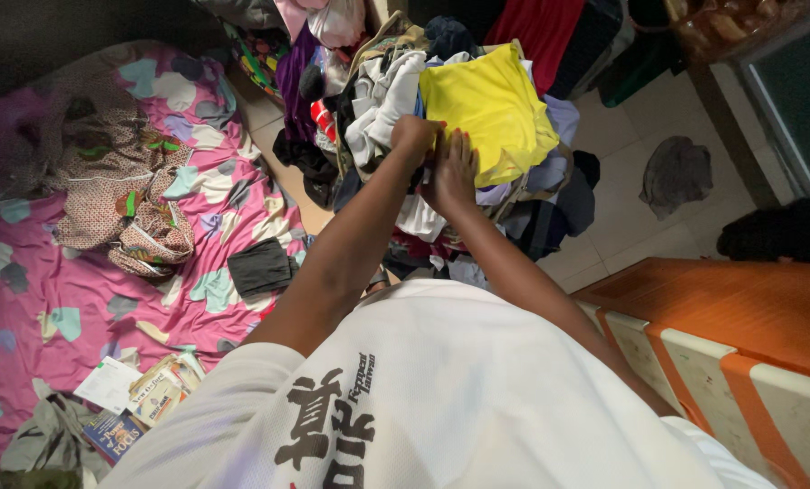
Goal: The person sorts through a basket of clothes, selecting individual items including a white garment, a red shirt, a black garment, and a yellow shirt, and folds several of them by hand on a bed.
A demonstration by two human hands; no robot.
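A yellow garment lies folded on top of a tall heap of mixed clothes. My left hand is closed on the yellow garment's near left edge. My right hand lies flat with fingers spread against the garment's lower edge, pressing on it. Both forearms reach forward from my white printed shirt at the bottom of the view.
A bed with a pink patterned sheet lies left, carrying a brown patterned dress, a dark folded cloth and papers. An orange and white cabinet stands right. A grey rag lies on the tiled floor.
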